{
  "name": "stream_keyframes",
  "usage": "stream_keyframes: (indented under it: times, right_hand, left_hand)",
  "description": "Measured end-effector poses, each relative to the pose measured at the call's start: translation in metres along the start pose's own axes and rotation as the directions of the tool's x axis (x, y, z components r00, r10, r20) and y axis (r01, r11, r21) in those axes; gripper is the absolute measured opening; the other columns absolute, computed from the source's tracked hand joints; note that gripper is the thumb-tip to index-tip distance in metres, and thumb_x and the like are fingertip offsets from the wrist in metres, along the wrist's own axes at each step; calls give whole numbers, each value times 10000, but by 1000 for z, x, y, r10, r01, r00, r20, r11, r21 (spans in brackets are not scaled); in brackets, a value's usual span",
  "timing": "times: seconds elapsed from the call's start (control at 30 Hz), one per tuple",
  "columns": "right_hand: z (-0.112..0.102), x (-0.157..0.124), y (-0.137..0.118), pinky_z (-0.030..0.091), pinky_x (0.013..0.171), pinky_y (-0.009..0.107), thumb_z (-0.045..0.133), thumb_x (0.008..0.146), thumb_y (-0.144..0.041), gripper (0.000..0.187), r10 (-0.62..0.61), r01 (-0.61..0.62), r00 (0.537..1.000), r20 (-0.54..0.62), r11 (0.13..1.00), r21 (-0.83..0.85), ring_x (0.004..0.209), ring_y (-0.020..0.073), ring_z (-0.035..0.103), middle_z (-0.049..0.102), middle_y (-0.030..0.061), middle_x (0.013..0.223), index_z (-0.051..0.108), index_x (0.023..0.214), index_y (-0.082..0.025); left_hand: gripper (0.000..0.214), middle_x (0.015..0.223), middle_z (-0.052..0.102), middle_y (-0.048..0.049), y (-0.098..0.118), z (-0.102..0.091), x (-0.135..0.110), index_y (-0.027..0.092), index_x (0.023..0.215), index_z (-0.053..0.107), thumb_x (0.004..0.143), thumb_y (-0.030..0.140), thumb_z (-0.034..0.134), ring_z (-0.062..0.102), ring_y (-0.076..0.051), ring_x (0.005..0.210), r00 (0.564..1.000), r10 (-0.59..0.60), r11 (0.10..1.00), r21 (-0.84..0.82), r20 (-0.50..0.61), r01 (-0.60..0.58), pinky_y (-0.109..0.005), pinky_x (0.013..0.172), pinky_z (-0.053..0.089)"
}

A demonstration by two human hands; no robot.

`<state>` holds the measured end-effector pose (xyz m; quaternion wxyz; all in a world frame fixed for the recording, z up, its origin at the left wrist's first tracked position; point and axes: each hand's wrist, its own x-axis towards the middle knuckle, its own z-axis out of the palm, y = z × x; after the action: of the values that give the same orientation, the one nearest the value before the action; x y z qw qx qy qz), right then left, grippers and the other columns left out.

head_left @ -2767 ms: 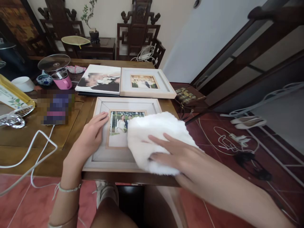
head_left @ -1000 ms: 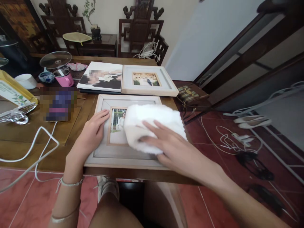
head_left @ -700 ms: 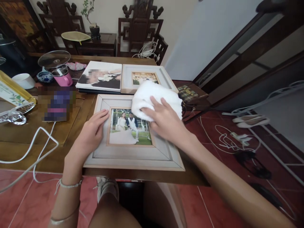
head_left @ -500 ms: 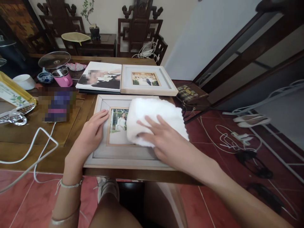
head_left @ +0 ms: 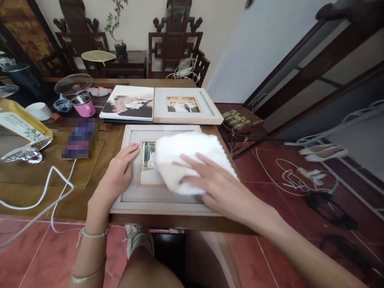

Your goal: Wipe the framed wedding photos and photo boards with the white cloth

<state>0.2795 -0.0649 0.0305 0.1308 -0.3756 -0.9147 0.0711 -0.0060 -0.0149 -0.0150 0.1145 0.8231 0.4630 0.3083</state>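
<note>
A pale wooden picture frame (head_left: pixel 156 198) lies flat at the near edge of a dark wooden table (head_left: pixel 36 176). My left hand (head_left: pixel 120 172) rests flat on the frame's left border, fingers stretched out. My right hand (head_left: pixel 210 182) presses a fluffy white cloth (head_left: pixel 183 154) down onto the glass, fingers spread over it. The cloth covers most of the photo; only a strip of the picture (head_left: pixel 146 162) shows at its left.
Behind lie a second framed photo (head_left: pixel 186 106) and a photo album (head_left: pixel 129 103). On the left sit a pink mug (head_left: pixel 82 106), a small fan (head_left: pixel 73 83), a white bowl (head_left: pixel 39 111) and a white cable (head_left: pixel 51 188). Carved chairs (head_left: pixel 175 44) stand behind. Cables (head_left: pixel 300 178) lie on the red floor.
My right hand swept the cloth up to the frame's far right corner, uncovering the photo, then drew it back down over the glass. My left hand stayed on the left border.
</note>
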Motion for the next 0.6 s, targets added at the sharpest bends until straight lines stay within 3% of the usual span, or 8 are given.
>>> stream_keyframes:
  times: [0.13,0.23,0.4,0.5,0.6]
  right_hand:
    - [13,23,40,334,1148,613,460,677,72,581,114,-145,978,-176,974,-172,1429,352,364,563,183,1422,669,1182,-124]
    - [17,33,49,352,1125,631,448,673,77,592,144,-185,972,-186,957,-222,1414,374,383,610,167,1372,674,1182,-127]
    - [4,25,11,334,1128,662,439,616,102,633,59,-55,998,17,983,-176,1388,391,420,571,119,1427,718,1117,-164]
    - [-12,2,-22,376,1128,615,451,622,95,667,-18,26,990,138,998,-63,1398,344,421,544,73,1457,714,1144,-225]
    - [-25,-21,-48,445,1101,552,461,680,66,629,-90,84,981,171,995,46,1380,289,457,527,2,1470,712,1136,-287]
  left_hand:
    - [431,1410,591,-129,0,0,1,150,1305,630,958,144,375,510,-248,1358,1000,2,1000,-9,2,-2,-510,1167,386]
    - [440,1415,587,-119,0,1,1,155,1310,626,952,135,372,506,-245,1362,1000,1,1000,-19,1,-1,-513,1169,384]
    - [434,1410,587,-147,-2,2,0,117,1299,631,956,146,366,510,-253,1358,1000,1,1000,-18,-4,-1,-499,1170,384]
    - [426,1405,589,-154,-2,3,0,108,1291,637,956,153,378,511,-263,1355,1000,2,1000,-25,-13,-2,-495,1177,372]
    - [426,1413,582,-154,-2,2,0,108,1298,631,957,154,381,505,-265,1360,1000,3,999,-35,-3,-3,-500,1178,369]
